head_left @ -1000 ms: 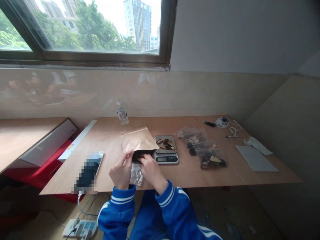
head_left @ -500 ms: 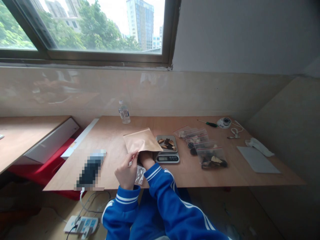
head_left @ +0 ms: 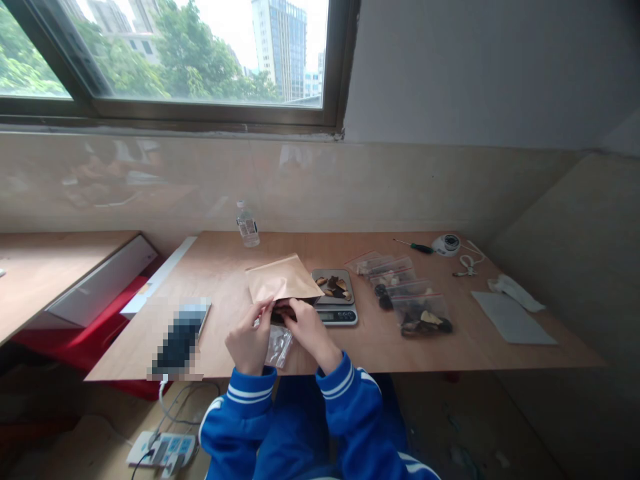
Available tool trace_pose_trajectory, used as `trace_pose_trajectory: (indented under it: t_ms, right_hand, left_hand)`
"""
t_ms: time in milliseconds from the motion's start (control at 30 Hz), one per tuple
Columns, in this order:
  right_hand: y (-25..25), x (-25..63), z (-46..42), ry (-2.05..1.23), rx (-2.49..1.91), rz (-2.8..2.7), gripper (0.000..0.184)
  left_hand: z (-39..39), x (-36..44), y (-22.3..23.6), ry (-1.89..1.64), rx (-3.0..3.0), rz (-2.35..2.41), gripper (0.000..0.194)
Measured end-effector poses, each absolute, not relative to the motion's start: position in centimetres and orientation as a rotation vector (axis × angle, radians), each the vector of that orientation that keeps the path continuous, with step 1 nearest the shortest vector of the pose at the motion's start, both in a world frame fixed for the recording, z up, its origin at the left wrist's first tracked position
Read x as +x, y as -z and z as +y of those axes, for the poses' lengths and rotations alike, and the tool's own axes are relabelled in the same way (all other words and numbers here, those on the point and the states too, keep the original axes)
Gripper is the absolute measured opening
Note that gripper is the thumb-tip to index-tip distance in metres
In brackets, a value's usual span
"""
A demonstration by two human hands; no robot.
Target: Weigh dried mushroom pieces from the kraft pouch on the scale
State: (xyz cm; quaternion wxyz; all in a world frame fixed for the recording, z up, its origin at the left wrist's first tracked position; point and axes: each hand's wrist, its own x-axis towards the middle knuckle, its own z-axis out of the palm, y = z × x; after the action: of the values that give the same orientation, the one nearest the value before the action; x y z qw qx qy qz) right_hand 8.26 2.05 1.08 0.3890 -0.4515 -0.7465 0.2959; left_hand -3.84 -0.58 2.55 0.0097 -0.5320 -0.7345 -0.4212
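We are sitting at a wooden table (head_left: 450,353) that is running along a glossy beige tiled wall (head_left: 400,187), with a second wooden surface (head_left: 45,267) lying off to the side. Daylight is coming in through a dark-framed window (head_left: 200,117) above us, where green trees (head_left: 200,60) and a tall building (head_left: 283,40) are showing outside. A plain grey wall (head_left: 475,67) is rising beside the window.

The wooden table (head_left: 450,347) carries a scale (head_left: 336,305), bottle (head_left: 247,225), phone (head_left: 181,335) and apparently filled bags (head_left: 423,315).
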Motion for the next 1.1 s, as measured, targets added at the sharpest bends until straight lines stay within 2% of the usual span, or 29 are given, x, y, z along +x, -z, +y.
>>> trace_pose_trajectory:
  t_ms: [167,333,633,800,933,1100]
  right_hand:
    - [-2.6,11.9,0.4,-0.785,-1.006,-1.674,0.019]
    - [0.5,15.0,2.0,-0.753,-1.160,-1.459,0.020]
    - [4.7,15.8,6.6,-0.332,-1.369,-1.839,0.024]
    - [5.0,16.0,5.8,-0.209,-1.373,-1.836,0.030]
    - [4.7,17.3,4.6,-0.102,-1.414,-1.747,0.027]
    - [5.2,19.6,4.5,-0.113,-1.501,-1.705,0.028]
  left_hand:
    - [0.8,-4.4,-3.5,1.317,-1.629,-2.334,0.016]
    - [1.8,-5.4,-4.3,1.363,-1.610,-2.299,0.015]
    - [1.6,-6.3,-4.3,1.372,-1.672,-2.257,0.013]
    - [1.7,-6.5,-4.4,1.356,-1.675,-2.252,0.013]
    - [1.6,-6.2,-4.5,1.356,-1.688,-2.254,0.014]
    - [1.5,-5.8,-4.6,1.359,-1.699,-2.242,0.015]
